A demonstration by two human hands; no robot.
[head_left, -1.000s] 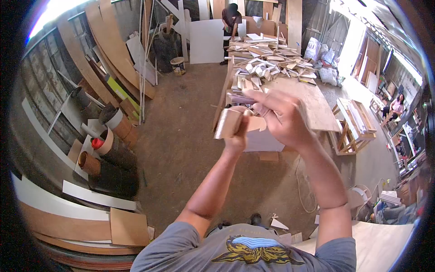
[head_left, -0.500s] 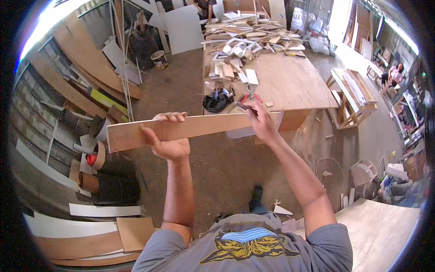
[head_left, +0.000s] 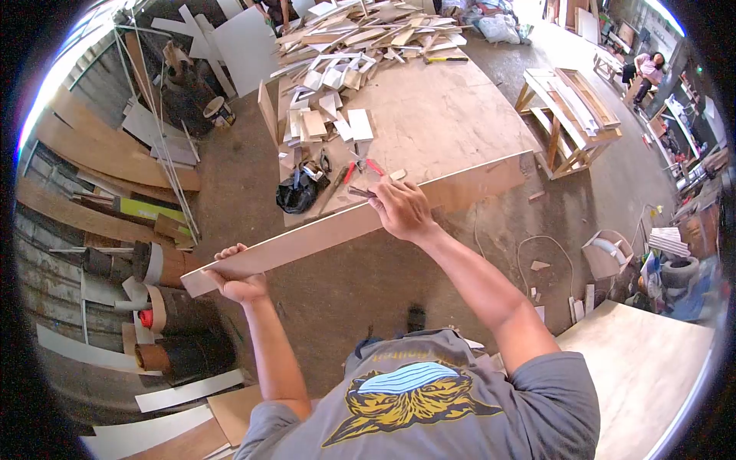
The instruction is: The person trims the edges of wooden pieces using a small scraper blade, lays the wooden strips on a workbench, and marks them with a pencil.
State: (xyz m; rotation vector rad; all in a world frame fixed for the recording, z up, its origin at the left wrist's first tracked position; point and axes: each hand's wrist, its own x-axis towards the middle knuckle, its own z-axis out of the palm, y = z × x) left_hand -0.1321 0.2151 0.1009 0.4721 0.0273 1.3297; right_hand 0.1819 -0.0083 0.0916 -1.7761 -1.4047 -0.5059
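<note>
A long wooden board is slanting across in front of the wearer, between the body and the worktable, its left end sitting lower than the rest. The left hand is gripping it near that lower end, fingers curling over the upper edge and palm lying below. The right hand is pinching a small dark tool (its kind is too small to tell) by the upper edge farther along; whether that hand is also touching the wood, I cannot tell. Just beyond, red-handled pliers are lying on the tabletop, and a black plastic bag is sitting near its left corner. Farther back, a large pile of wood scraps is covering the far part. A co-worker is partly showing at the pile's far left, while a seated person is resting at the far right, beyond a wooden stand. A pale wood sheet is lying at lower right.
</note>
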